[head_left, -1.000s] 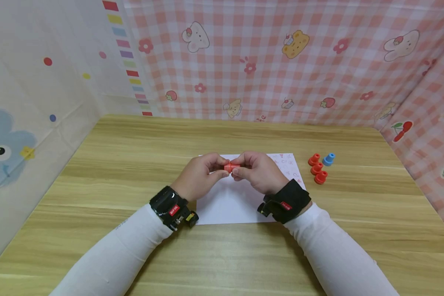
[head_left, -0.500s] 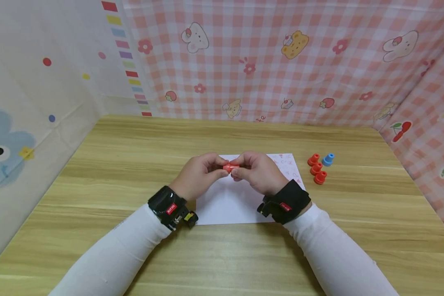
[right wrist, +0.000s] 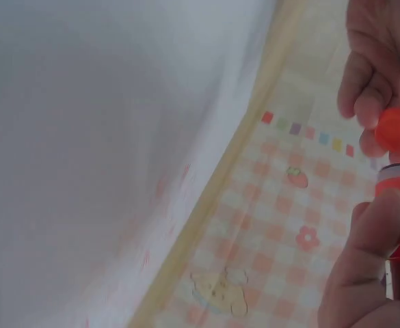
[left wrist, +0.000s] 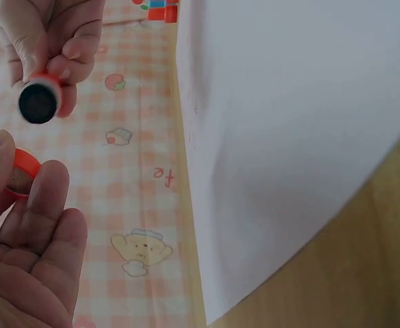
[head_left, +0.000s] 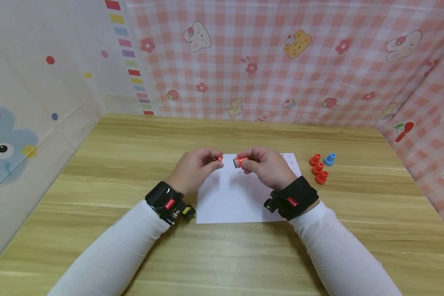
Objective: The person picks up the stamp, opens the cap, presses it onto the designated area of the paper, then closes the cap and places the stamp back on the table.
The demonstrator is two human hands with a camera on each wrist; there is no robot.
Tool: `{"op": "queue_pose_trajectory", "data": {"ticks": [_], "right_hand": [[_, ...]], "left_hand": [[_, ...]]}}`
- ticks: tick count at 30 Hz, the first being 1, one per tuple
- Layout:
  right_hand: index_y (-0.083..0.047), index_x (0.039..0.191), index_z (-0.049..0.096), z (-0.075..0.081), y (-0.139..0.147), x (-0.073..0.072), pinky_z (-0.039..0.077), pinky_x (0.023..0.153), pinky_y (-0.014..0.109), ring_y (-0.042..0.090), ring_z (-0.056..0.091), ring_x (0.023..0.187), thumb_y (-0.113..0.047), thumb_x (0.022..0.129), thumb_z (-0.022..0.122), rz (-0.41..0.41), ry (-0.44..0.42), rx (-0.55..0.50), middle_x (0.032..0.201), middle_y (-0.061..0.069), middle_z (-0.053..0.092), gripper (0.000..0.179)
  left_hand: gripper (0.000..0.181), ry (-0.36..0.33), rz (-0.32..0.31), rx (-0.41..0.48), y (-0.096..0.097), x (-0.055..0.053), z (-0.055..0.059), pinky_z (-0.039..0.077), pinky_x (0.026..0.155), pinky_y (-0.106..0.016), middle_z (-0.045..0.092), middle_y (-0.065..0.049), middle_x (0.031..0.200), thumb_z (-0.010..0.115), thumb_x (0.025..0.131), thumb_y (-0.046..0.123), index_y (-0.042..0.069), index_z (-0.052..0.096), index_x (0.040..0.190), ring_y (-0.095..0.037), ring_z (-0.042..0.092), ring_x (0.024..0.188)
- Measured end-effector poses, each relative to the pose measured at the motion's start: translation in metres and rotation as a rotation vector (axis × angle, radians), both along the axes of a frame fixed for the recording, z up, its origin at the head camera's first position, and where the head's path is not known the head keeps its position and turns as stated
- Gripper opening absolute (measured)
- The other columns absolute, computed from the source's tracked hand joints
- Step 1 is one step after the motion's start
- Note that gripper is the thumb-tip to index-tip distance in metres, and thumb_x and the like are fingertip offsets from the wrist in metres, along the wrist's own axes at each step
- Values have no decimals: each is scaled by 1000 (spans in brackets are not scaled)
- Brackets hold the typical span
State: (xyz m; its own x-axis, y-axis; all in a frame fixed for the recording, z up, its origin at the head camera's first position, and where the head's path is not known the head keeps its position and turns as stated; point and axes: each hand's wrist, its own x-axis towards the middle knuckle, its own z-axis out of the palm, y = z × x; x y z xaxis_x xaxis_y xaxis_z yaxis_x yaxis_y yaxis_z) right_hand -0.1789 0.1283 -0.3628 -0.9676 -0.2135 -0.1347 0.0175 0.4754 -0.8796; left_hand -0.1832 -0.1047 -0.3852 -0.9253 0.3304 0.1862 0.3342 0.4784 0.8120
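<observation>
Over the white sheet of paper (head_left: pixel 229 201), my left hand (head_left: pixel 194 168) pinches a small red cap (left wrist: pixel 27 162) between thumb and fingers. Facing it across a narrow gap, my right hand (head_left: pixel 270 168) grips a red toy stamp (head_left: pixel 240 161). The stamp's round dark face (left wrist: pixel 38 104) is bare and points toward the left hand. In the right wrist view the cap (right wrist: pixel 395 130) stands just apart from the stamp's pale collar (right wrist: pixel 399 172). Fingers hide part of both pieces.
Right of the paper, several red stamps (head_left: pixel 317 168) and one blue stamp (head_left: pixel 330 159) stand on the wooden table (head_left: pixel 355 213). Small red prints (head_left: pixel 289 158) mark the paper's far right part. A checked cloth (head_left: pixel 222 65) hangs behind the table.
The cap has come off the stamp. My left hand has drawn slightly left with the cap, my right hand to the right with the stamp. The stamps on the table stay put.
</observation>
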Motion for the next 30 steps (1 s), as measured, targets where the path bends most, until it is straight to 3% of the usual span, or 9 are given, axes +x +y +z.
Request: {"op": "queue_pose_trajectory", "data": {"ticks": [7, 13, 18, 30], "right_hand": [[-10, 124, 71, 6, 5, -2, 53, 78, 31, 24, 67, 92, -13, 103, 67, 69, 76, 211, 106, 9, 77, 22], [-8, 114, 77, 7, 0, -8, 55, 82, 33, 20, 68, 92, -12, 99, 73, 167, 145, 359, 97, 2, 80, 16], [-5, 120, 78, 7, -8, -12, 56, 88, 37, 20, 68, 95, -9, 100, 71, 268, 240, 531, 102, 4, 80, 22], [-9, 115, 82, 0, -18, -18, 57, 100, 40, 23, 70, 107, -7, 99, 71, 357, 237, 662, 112, 4, 80, 20]], "left_hand": [[24, 21, 11, -43, 0, -4, 0, 61, 83, -36, 77, 1, 106, 73, 101, 23, 11, 73, 122, -17, 70, 94], [25, 31, 20, -61, -1, -4, 1, 60, 86, -38, 77, 0, 108, 72, 102, 22, 11, 73, 124, -19, 68, 97], [25, 33, 20, -70, -2, -3, 1, 60, 88, -39, 76, 0, 108, 72, 102, 22, 10, 73, 124, -19, 69, 100], [27, 29, 17, -84, -3, -2, -1, 59, 89, -39, 75, 0, 109, 73, 101, 23, 9, 73, 124, -20, 67, 101]]}}
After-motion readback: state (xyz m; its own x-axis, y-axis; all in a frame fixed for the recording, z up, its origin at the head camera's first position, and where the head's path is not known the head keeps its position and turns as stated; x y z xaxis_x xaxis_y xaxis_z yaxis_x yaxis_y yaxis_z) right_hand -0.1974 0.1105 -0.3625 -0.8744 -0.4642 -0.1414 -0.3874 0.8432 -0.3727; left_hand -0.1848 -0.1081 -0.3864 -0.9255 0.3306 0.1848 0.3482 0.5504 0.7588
